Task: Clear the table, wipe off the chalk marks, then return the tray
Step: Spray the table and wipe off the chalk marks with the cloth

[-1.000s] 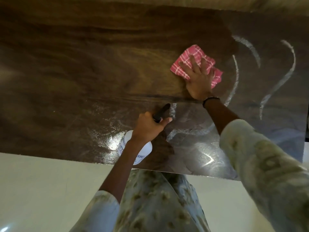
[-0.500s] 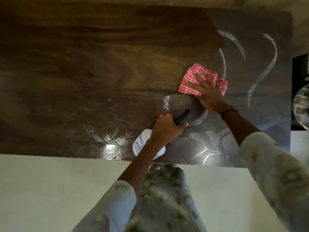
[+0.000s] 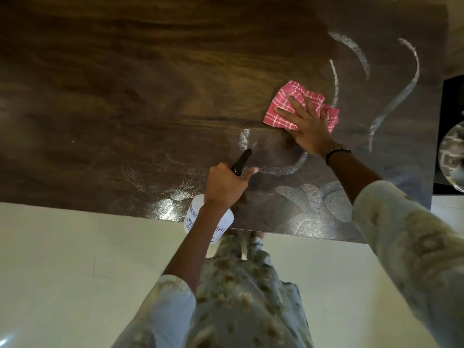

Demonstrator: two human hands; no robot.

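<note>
A dark wooden table fills the upper view. White chalk marks curve across its right part, and another chalk arc lies near the front. My right hand presses flat, fingers spread, on a folded pink checked cloth lying on the table. My left hand grips the black trigger head of a white spray bottle, its nozzle pointing at the chalk arc near the table's front edge.
Wet, shiny streaks cover the table's front strip. A round metal tray shows partly on a dark surface at the right edge. Pale floor tiles lie below the table's front edge.
My right hand has slid the cloth from the table's middle down and to the right, then a little back. My left hand keeps holding the spray bottle in place.
</note>
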